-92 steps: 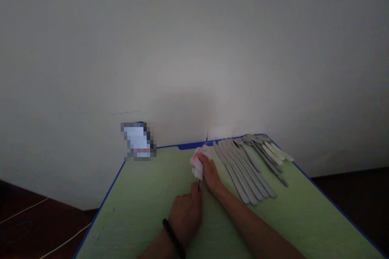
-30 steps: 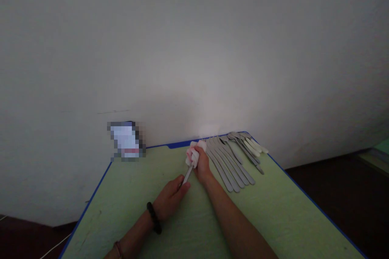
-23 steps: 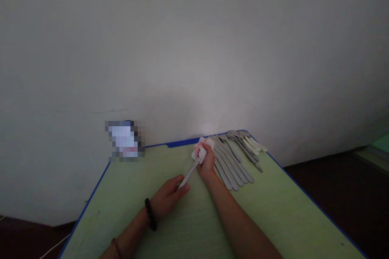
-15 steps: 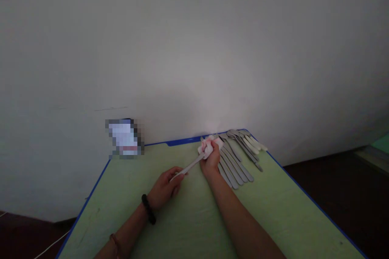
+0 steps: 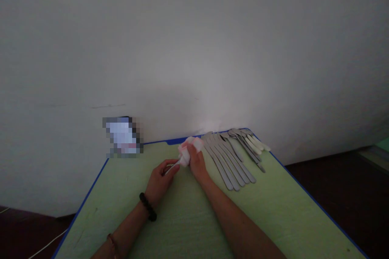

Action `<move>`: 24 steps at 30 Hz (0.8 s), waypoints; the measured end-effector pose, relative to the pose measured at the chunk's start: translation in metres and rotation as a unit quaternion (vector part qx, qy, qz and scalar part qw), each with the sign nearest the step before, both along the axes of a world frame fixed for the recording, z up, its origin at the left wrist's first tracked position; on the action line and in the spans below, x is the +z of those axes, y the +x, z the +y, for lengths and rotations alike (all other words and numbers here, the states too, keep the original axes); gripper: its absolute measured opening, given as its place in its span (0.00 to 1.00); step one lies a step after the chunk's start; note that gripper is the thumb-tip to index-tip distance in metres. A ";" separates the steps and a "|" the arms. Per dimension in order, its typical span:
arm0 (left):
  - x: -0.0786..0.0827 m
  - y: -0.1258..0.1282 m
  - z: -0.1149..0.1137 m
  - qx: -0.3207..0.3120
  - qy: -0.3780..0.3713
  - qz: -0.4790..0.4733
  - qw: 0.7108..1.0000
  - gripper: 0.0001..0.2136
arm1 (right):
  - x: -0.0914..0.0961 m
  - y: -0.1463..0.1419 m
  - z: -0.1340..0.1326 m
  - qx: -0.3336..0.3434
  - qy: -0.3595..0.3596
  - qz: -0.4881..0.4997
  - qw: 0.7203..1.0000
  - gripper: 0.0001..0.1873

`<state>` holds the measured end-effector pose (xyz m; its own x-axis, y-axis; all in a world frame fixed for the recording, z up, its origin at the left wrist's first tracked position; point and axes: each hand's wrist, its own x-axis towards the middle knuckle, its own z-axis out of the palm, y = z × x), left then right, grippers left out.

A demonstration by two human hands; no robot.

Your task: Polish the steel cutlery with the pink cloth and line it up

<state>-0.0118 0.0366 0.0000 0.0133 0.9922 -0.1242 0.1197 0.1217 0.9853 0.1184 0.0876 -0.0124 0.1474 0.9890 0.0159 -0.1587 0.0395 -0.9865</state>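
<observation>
My left hand (image 5: 162, 179), with a dark bead bracelet at the wrist, grips the handle end of a metal piece of cutlery (image 5: 172, 167). Wrapped about the other end is a crumpled pink and white cloth (image 5: 184, 154), so I cannot see whether it is a fork, knife or spoon. My right hand (image 5: 197, 162) is closed on that cloth. Just right of it lies a row of several metal cutlery pieces (image 5: 232, 166), side by side with their handles toward me.
Farther right are spoons and other metal cutlery (image 5: 247, 147), then pieces with white handles (image 5: 257, 143) near the edge. A blurred phone-like device (image 5: 124, 135) leans against the wall (image 5: 194, 48) at the back left. Blue edging borders the green table (image 5: 182, 218).
My right hand and the cloth have moved left, closer to my left hand and along the cutlery piece. Less of its handle shows. More of the cutlery row is uncovered.
</observation>
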 end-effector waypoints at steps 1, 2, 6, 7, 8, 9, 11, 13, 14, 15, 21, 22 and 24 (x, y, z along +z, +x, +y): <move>-0.001 0.000 0.001 0.001 -0.002 -0.012 1.000 0.24 | 0.001 -0.003 -0.003 0.014 0.002 -0.012 1.000 0.19; -0.002 0.000 0.001 0.002 -0.003 -0.019 1.000 0.24 | 0.002 -0.005 -0.005 0.024 0.001 -0.012 1.000 0.19; -0.003 0.001 0.000 -0.003 -0.008 -0.010 1.000 0.22 | 0.004 -0.004 0.000 0.009 -0.038 0.073 0.997 0.16; -0.002 0.001 -0.001 -0.008 -0.008 -0.003 1.000 0.22 | 0.004 -0.002 0.004 -0.007 -0.056 0.104 0.993 0.16; -0.002 0.001 -0.001 -0.014 -0.008 0.006 1.000 0.22 | 0.004 0.000 0.007 -0.026 -0.075 0.141 0.987 0.17; -0.002 0.001 -0.002 -0.018 -0.005 0.017 1.000 0.22 | 0.004 0.002 0.011 -0.046 -0.093 0.180 0.978 0.18; -0.002 0.000 -0.003 -0.025 0.003 0.036 0.999 0.21 | 0.004 0.004 0.016 -0.082 -0.120 0.256 0.956 0.20; -0.003 -0.001 -0.003 -0.029 0.011 0.043 0.999 0.22 | 0.005 0.005 0.018 -0.094 -0.126 0.298 0.941 0.20; -0.003 -0.001 -0.003 -0.030 0.014 0.045 0.998 0.23 | 0.005 0.005 0.018 -0.091 -0.123 0.307 0.939 0.20; -0.003 -0.001 -0.003 -0.031 0.017 0.046 0.998 0.24 | 0.004 0.005 0.018 -0.086 -0.119 0.312 0.939 0.19; -0.001 -0.001 -0.003 -0.035 0.026 0.040 0.998 0.23 | 0.001 0.005 0.017 -0.058 -0.087 0.329 0.938 0.13; -0.002 -0.001 -0.003 -0.036 0.025 0.039 0.998 0.23 | 0.000 0.006 0.018 -0.051 -0.078 0.329 0.940 0.13; -0.003 -0.001 -0.003 -0.036 0.020 0.037 0.998 0.23 | -0.001 0.007 0.018 -0.040 -0.061 0.316 0.946 0.13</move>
<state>-0.0130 0.0332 -0.0026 0.0779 0.9931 -0.0881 0.2004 0.0710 0.9771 0.1250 0.1055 -0.0129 0.1640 0.9632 -0.2131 -0.7196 -0.0309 -0.6937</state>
